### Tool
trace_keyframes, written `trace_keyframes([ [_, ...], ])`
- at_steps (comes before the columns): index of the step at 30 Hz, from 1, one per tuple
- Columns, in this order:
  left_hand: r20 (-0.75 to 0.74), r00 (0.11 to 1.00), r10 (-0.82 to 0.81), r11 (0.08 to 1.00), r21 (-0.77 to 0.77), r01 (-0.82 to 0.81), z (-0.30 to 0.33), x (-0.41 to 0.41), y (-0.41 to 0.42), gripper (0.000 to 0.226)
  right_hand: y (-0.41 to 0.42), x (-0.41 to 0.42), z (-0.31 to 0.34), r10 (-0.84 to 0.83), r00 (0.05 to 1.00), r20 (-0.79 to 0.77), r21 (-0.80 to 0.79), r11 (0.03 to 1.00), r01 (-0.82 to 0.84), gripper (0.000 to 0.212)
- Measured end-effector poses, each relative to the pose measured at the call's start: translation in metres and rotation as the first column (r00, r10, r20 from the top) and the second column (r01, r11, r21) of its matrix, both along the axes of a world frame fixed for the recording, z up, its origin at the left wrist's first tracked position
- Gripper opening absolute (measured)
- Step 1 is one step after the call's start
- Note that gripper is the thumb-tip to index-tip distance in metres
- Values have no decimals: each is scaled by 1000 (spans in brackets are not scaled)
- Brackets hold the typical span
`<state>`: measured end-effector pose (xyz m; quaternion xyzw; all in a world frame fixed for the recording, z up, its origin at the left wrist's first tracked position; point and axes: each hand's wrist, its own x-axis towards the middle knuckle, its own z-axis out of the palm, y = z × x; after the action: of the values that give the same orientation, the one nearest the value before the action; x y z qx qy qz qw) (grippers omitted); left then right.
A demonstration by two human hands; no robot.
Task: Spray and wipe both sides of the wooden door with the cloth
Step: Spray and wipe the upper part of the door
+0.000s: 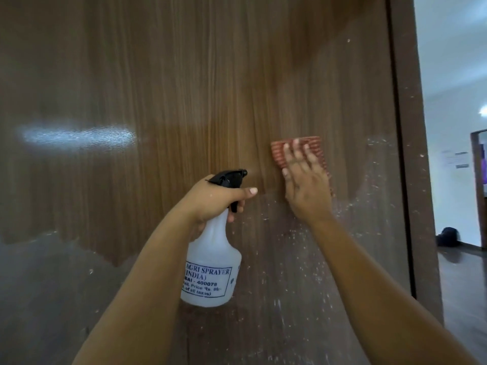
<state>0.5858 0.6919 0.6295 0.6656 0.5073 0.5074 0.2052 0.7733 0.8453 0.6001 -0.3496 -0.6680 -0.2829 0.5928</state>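
Note:
The brown wooden door [184, 88] fills most of the view, with white specks and dull patches on its lower right part. My right hand [305, 185] presses a folded red striped cloth [315, 148] flat against the door, fingers straight. My left hand [218, 198] grips the neck of a white plastic spray bottle [210, 270] with a black trigger head [229, 177], nozzle pointing right toward the door near the cloth.
The door's dark edge [411, 154] runs down the right side. Beyond it lie a white-walled room, a dark floor [463, 272], a dark bag [448, 237] by the wall and another doorway [478, 185].

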Motion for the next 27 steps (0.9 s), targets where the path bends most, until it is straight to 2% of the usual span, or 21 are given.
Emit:
trace_keyframes([
  [2, -25, 1000, -1, 1000, -18, 1, -5, 6, 9, 38, 10, 29, 10, -27, 959, -282, -90, 996, 2, 50],
  [4, -9, 1000, -5, 1000, -17, 5, -10, 8, 18, 41, 19, 53, 18, -55, 882, -468, -178, 984, -33, 50],
  [6, 12, 1000, -8, 1000, -23, 8, -12, 8, 21, 45, 20, 51, 20, -62, 850, -524, -193, 980, -47, 51],
  [8, -4, 1000, -14, 999, -30, 14, -12, 7, 24, 48, 14, 26, 10, -56, 861, -505, -157, 987, -28, 52],
  [9, -15, 1000, -24, 999, -24, 23, -11, 6, 23, 46, 7, 6, -2, -35, 897, -440, -105, 994, -13, 52],
  [12, 32, 995, -97, 994, 48, 95, -3, 7, 13, 29, -16, -53, -54, -12, 999, -44, 32, 999, 13, 54],
  [15, 120, 984, -128, 988, 97, 117, 2, 9, 2, 25, -21, -49, -67, -52, 962, 270, 176, 984, 4, 53],
  [17, 71, 990, -125, 987, 106, 117, 2, 9, 1, 32, -6, -15, -50, -200, 865, 459, 295, 953, 63, 54],
  [18, 37, 991, -128, 987, 106, 124, 2, 10, 2, 37, 4, 4, -39, -222, 854, 470, 294, 952, 86, 55],
  [20, 4, 992, -126, 988, 94, 125, -1, 15, 6, 40, 26, 44, -21, -168, 945, 281, 188, 975, 117, 56],
  [22, -1, 993, -114, 991, 70, 114, -2, 21, 13, 37, 43, 86, -4, -116, 992, -47, 43, 992, 118, 55],
  [25, 16, 991, -134, 988, 75, 133, 0, 35, 20, 29, 49, 113, 10, -127, 898, -422, -197, 979, 46, 55],
  [27, 12, 991, -135, 988, 80, 134, 4, 42, 26, 31, 41, 91, -2, -155, 879, -451, -190, 979, 76, 54],
])
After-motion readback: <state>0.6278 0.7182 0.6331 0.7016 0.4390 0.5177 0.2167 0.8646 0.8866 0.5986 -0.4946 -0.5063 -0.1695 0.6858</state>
